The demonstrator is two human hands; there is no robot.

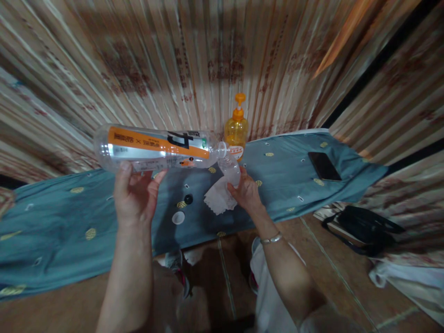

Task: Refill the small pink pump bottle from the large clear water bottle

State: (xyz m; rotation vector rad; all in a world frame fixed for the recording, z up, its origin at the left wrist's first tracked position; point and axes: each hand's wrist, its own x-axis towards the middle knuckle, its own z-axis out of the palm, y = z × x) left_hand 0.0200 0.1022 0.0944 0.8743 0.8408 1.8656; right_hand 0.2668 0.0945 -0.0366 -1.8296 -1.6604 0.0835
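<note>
My left hand (136, 194) grips a clear plastic bottle (156, 149) with an orange label, held on its side with the neck pointing right. Its open mouth meets a small clear plastic cup (231, 169). My right hand (246, 190) is closed around that cup together with a crumpled white tissue (218, 198). Both hands are above a blue-green cloth (62, 226) with yellow dots. A white cap (178, 217) and a small black cap (188, 199) lie on the cloth just below the bottle.
An orange pump bottle (236, 129) stands at the back against a striped curtain wall. A black phone (324, 165) lies on the cloth at right. A black bag (364, 227) sits on the brown tile floor at right, with white fabric (405, 277) beside it.
</note>
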